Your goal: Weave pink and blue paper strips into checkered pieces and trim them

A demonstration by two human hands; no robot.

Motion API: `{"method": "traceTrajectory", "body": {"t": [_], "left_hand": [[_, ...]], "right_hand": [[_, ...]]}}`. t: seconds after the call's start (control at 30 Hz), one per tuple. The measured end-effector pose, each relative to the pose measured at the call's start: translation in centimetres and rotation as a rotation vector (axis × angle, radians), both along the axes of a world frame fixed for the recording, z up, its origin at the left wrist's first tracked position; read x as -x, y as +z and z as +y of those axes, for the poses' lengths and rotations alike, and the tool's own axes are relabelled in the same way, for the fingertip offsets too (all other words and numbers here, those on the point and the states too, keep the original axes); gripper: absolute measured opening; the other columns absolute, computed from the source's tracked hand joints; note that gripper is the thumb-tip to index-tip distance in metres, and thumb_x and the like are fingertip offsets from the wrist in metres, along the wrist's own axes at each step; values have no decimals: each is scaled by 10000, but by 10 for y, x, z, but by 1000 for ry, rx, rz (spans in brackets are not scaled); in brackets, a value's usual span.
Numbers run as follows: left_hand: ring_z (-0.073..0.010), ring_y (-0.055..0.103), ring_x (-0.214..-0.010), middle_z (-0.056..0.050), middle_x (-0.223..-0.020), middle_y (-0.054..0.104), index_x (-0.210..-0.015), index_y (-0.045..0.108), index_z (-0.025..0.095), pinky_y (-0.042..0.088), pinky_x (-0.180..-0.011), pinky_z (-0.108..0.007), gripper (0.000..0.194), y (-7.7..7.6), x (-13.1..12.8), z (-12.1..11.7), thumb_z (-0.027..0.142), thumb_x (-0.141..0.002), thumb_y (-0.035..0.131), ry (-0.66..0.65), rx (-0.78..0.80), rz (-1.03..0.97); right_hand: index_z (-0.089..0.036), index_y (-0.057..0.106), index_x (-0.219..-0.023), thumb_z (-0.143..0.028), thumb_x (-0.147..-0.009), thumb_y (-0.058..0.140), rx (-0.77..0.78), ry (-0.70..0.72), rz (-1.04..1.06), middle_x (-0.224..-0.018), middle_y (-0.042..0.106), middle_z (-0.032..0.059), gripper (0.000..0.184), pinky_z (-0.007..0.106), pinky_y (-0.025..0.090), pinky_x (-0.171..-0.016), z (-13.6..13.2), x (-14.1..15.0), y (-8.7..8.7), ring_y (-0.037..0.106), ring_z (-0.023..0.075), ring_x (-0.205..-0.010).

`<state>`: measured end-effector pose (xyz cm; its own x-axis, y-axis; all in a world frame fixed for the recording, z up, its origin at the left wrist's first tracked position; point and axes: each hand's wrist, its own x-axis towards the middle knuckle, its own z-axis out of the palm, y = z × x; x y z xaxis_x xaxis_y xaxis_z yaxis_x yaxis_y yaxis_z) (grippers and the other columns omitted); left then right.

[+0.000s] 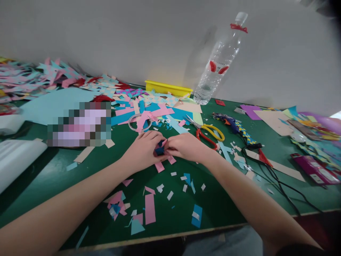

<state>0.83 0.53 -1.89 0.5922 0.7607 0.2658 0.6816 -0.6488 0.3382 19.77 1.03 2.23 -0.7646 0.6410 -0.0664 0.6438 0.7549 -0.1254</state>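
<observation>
Both hands meet over the middle of the green table (102, 188). My left hand (144, 150) curls around a small folded paper piece (160, 151), dark blue with pink parts. From the other side, the fingertips of my right hand (185, 145) pinch a pink bit of the same piece. Fingers cover much of it, so its full shape is hidden. Pink paper strips (159, 167) lie just under the hands. Scissors (205, 129) with yellow and red handles rest open beyond my right hand, and a roll of clear tape (132, 122) lies beyond my left.
A tilted-looking plastic water bottle (217, 65) and a yellow tray (167, 89) stand by the wall. Paper strips (23, 76) pile up at far left. A glue gun (234, 126) with black cords (279, 183) lies right, near a purple packet (315, 170). Scraps (150, 208) litter the front.
</observation>
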Motion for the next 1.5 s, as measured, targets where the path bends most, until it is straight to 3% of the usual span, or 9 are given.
{"method": "traceTrajectory", "body": {"t": [0.17,0.43,0.63,0.93,1.27,1.5], "left_hand": [[-271,509,-1124,-81,-1180,585,-1108,545,211,400,-940,-436,333,0,4,2,407,-839,536,-16,37,-28],[-261,501,-1135,-93,-1195,575,-1133,530,184,409,-938,-429,295,-4,5,4,294,-861,502,-35,1,-18],[-267,493,-1151,-94,-1204,570,-1147,517,196,402,-944,-435,306,-3,7,2,266,-849,512,-43,2,-12],[-263,501,-1141,-84,-1199,577,-1122,534,206,404,-941,-437,294,-7,8,6,275,-836,519,-37,8,-38],[-259,514,-1130,-69,-1171,596,-1092,561,217,410,-947,-436,283,-7,6,7,282,-819,524,-15,29,-57],[-264,514,-1129,-70,-1171,595,-1084,567,222,398,-963,-458,286,-9,7,8,311,-815,527,-6,30,-61]], "right_hand": [[-189,662,-963,-225,-915,473,32,-27,65,-968,679,29,198,247,342,-640,-2,-6,-1,605,143,-851],[-145,648,-823,-228,-927,455,-154,-46,-148,-824,670,52,235,264,281,-539,-14,5,5,612,161,-736],[-135,652,-827,-154,-906,458,-234,-14,-162,-820,676,64,210,274,302,-537,-19,11,0,623,178,-740],[-136,662,-823,-213,-898,451,-121,-137,-115,-889,690,63,237,272,295,-548,-20,16,0,619,168,-765],[-169,635,-767,-225,-794,569,41,-237,194,-705,598,-12,91,231,264,-560,-12,5,-15,481,98,-628],[-165,615,-733,-207,-774,582,148,-284,284,-629,514,-40,68,221,247,-555,-9,1,-19,412,80,-573]]}}
